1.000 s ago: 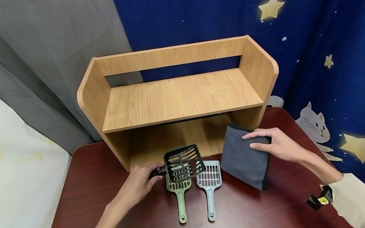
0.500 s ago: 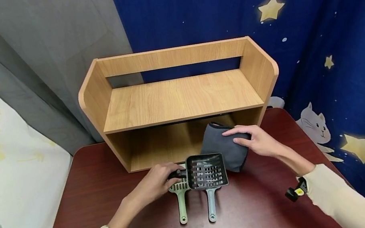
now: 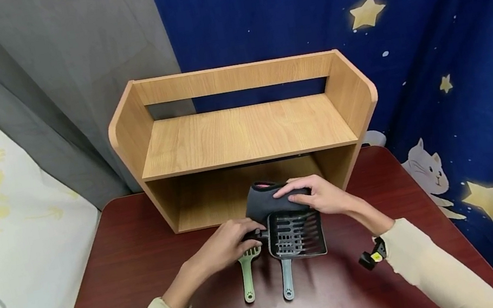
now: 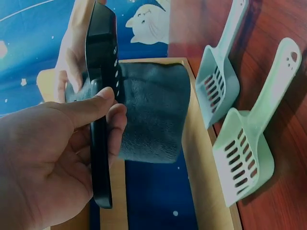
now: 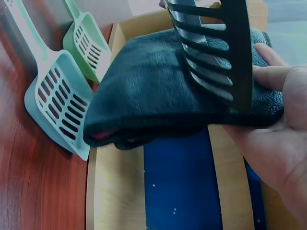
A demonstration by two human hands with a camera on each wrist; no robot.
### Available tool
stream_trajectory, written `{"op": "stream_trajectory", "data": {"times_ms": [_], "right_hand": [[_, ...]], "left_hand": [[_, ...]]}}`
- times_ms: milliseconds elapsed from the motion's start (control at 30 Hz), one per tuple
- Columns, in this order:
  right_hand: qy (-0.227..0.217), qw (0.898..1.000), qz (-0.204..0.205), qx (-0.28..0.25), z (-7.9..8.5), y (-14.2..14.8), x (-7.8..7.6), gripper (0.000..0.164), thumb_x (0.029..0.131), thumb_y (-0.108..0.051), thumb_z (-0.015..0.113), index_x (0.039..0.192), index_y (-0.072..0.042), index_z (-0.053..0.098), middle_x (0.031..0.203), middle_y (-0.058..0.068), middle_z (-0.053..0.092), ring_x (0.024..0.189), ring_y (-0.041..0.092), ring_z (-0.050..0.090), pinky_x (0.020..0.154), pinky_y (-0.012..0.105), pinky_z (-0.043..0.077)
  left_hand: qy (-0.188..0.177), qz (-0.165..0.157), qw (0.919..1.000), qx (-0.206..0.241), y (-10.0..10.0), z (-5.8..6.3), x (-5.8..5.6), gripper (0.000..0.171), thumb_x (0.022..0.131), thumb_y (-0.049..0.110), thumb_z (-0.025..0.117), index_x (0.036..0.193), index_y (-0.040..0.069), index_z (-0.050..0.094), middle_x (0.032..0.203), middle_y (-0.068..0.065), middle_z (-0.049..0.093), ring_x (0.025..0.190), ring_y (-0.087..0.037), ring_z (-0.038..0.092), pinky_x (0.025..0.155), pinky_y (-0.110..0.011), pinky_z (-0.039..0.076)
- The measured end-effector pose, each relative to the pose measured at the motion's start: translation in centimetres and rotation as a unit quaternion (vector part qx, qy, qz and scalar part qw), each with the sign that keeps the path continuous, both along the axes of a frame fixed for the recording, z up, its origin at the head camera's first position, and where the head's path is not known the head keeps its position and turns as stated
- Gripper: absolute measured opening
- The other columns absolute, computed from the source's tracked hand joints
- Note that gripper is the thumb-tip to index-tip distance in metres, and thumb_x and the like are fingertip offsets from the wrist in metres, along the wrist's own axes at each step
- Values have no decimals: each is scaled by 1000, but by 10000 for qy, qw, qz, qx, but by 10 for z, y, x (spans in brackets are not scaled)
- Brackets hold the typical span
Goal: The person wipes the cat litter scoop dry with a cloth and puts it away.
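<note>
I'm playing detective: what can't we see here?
Head view: the top of the green litter scoop, behind the left hand; much of the blue litter scoop, behind the black litter scoop.
Left wrist view: part of the right hand, behind the black litter scoop.
Right wrist view: that scoop's handle, past the top edge.

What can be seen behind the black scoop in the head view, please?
Behind the black scoop are the light-blue scoop, its handle showing below, and the dark gray fabric item, showing above. The light-blue scoop's head is mostly covered; the fabric's lower edge is hidden.
</note>
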State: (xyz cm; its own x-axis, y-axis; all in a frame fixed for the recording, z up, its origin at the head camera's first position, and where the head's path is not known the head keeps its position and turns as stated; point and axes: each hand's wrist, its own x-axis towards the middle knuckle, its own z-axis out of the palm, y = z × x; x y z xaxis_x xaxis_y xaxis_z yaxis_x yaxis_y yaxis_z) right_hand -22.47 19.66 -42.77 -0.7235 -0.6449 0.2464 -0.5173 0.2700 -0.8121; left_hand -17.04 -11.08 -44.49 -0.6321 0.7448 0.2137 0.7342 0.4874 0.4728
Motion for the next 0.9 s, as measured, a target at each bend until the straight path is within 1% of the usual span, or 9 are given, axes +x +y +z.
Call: {"op": "stream_trajectory", "data": {"times_ms": [167, 267, 333, 400, 467, 567, 700, 800, 900], "right_hand": [[21, 9995, -194, 235, 4, 19, 8, 28, 103, -6, 67, 124, -19, 80, 129, -2, 75, 137, 26, 57, 117, 29, 37], [-13, 9988, -363, 329, 6, 33, 12, 29, 102, -5, 68, 123, -21, 80, 128, -5, 75, 144, 32, 51, 121, 27, 32], [-21, 9985, -423, 352, 7, 39, 13, 29, 102, -4, 68, 123, -20, 80, 128, -4, 76, 145, 34, 50, 121, 25, 31], [36, 9986, -418, 334, 7, 40, 13, 29, 102, -4, 68, 123, -19, 80, 127, -3, 76, 143, 32, 52, 121, 24, 32], [125, 9990, -337, 251, 7, 35, 12, 28, 102, -3, 67, 123, -17, 80, 127, -1, 76, 140, 27, 56, 120, 24, 32], [227, 9997, -48, 31, 7, 22, 9, 28, 102, -1, 66, 124, -13, 79, 126, 4, 76, 125, 19, 64, 111, 25, 42], [191, 9990, 311, -276, 6, 4, 7, 28, 103, 1, 65, 126, -9, 77, 123, 9, 73, 107, 19, 65, 92, 26, 51], [195, 9986, 366, -325, 5, -4, 7, 28, 103, 1, 64, 126, -8, 77, 123, 9, 73, 105, 21, 64, 89, 27, 52], [242, 9990, 305, -221, 6, -4, 7, 28, 103, 1, 64, 126, -9, 77, 123, 8, 73, 106, 20, 64, 89, 27, 51]], "left_hand": [[75, 97, 9999, 25, -14, -2, 0, 29, 94, 9, 80, 122, 2, 75, 116, -8, 77, 106, -19, 74, 91, -37, 59], [196, 145, 9997, -10, -23, -3, 0, 29, 93, 7, 80, 120, 1, 76, 114, -9, 78, 105, -22, 74, 90, -39, 59], [225, 159, 9996, -24, -27, -3, 0, 28, 92, 6, 80, 119, 1, 76, 113, -9, 78, 105, -22, 74, 90, -39, 60], [212, 156, 9996, -45, -28, -4, 0, 28, 92, 5, 80, 120, 1, 76, 114, -9, 78, 105, -22, 74, 90, -39, 60], [194, 139, 9997, -80, -26, -3, 1, 29, 93, 6, 80, 121, 1, 76, 115, -9, 77, 106, -21, 74, 91, -38, 59], [156, 58, 9998, -102, -17, -2, 1, 29, 94, 8, 79, 123, 2, 75, 117, -8, 77, 107, -19, 73, 92, -37, 59], [109, 1, 9999, -107, -5, -1, 1, 29, 95, 10, 80, 123, 4, 76, 117, -6, 77, 106, -17, 73, 91, -36, 59], [110, 43, 9998, -139, -1, 0, 2, 29, 94, 10, 80, 122, 5, 76, 116, -5, 77, 105, -15, 73, 90, -35, 59], [135, 99, 9997, -157, -1, -1, 2, 29, 94, 10, 80, 122, 6, 76, 116, -4, 77, 104, -14, 73, 90, -34, 59]]}}
